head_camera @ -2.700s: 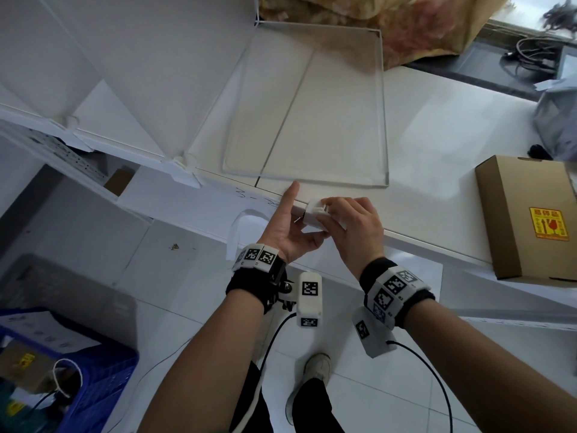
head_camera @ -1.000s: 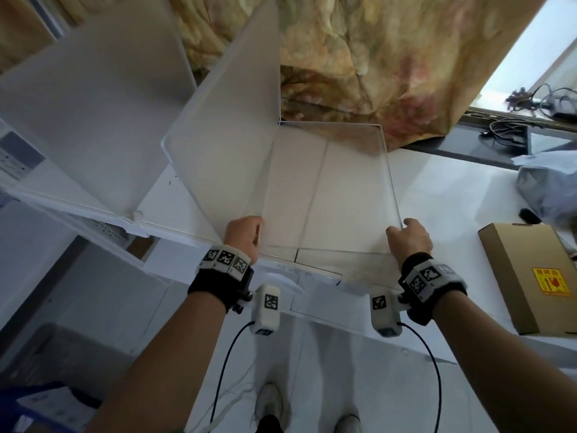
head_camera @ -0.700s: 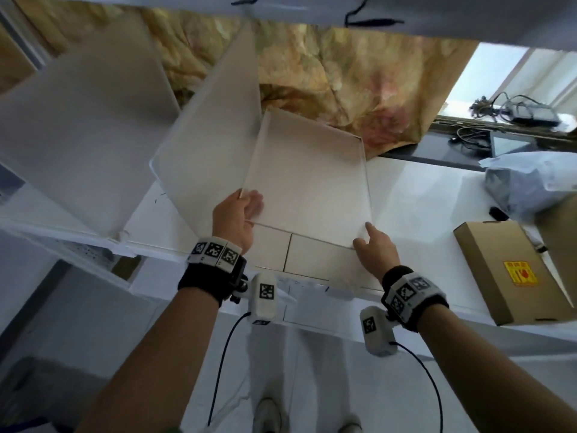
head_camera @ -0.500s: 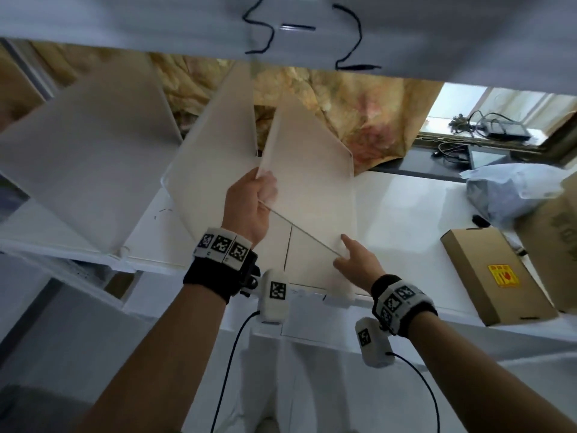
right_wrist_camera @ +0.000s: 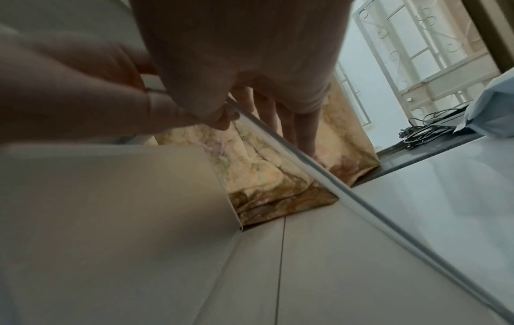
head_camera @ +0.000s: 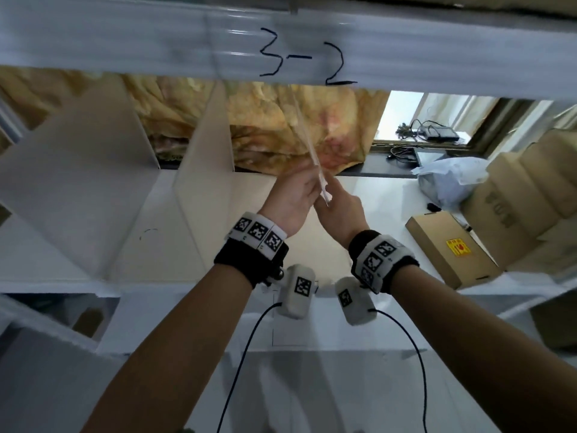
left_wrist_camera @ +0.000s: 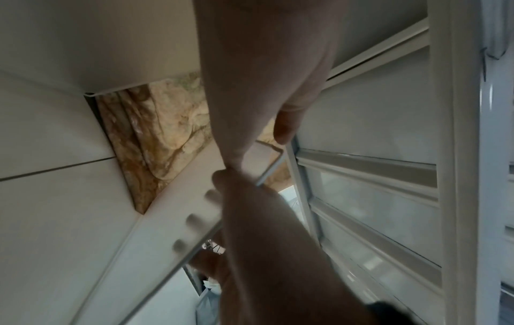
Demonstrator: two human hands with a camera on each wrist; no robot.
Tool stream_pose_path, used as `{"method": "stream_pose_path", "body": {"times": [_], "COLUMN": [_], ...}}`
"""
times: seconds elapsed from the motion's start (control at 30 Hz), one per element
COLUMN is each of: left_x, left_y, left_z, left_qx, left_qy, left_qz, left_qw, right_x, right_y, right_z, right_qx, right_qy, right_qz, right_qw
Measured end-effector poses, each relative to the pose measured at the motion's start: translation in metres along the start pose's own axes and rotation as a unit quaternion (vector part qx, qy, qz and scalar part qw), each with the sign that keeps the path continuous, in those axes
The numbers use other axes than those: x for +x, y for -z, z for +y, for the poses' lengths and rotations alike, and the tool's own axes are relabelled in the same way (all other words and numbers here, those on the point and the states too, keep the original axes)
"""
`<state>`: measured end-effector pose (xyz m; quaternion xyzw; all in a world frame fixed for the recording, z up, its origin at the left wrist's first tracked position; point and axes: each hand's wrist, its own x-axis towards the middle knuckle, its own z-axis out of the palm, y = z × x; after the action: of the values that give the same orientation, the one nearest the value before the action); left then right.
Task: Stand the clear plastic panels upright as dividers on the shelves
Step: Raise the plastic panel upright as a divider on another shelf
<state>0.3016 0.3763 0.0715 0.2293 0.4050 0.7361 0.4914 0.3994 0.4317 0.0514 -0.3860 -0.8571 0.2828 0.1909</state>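
Clear plastic panel [head_camera: 307, 142] stands edge-on and nearly upright above the white shelf [head_camera: 368, 207], near its middle, its top reaching toward the upper shelf edge marked "3-2" [head_camera: 307, 59]. Both grips grasp its near lower corner: the left hand [head_camera: 292, 198] pinches one face, the right hand [head_camera: 340, 207] the other, fingers pressed flat. Two frosted dividers [head_camera: 204, 170] stand upright toward the shelf's left end. A cardboard box [head_camera: 449, 251] lies at the right end.

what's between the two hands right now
The clear panel, edge-on and upright; left hand and right hand pinch it from either side, in the head view.
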Motion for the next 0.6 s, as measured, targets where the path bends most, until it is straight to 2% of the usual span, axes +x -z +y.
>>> {"method": "stream_pose_path", "body": {"times": [0.07, 0.23, 0.37, 0.47, 0.6], "left_x": [0.002, 0.004, 0.004, 0.001, 0.001], "left_y": [-0.002, -0.008, -0.005, 0.004, 0.026], "left_z": [0.003, 0.014, 0.011, -0.001, -0.039], "left_qx": [0.009, 0.124, 0.138, 0.117, 0.150], "left_qy": [0.009, 0.040, 0.064, 0.093, 0.187], "left_qz": [-0.013, -0.026, -0.040, -0.009, 0.041], "left_qw": [1.000, 0.991, 0.988, 0.989, 0.970], "right_x": [0.004, 0.005, 0.011, 0.013, -0.006], "right_y": [0.008, 0.026, 0.047, 0.064, 0.082], "right_z": [-0.006, -0.028, -0.028, -0.011, -0.012], "right_qx": [0.002, 0.013, 0.014, 0.066, 0.157], "right_qy": [-0.008, -0.031, -0.030, -0.043, -0.070], "right_qz": [0.012, 0.066, 0.099, 0.171, 0.201], "right_qw": [1.000, 0.997, 0.995, 0.982, 0.965]}}
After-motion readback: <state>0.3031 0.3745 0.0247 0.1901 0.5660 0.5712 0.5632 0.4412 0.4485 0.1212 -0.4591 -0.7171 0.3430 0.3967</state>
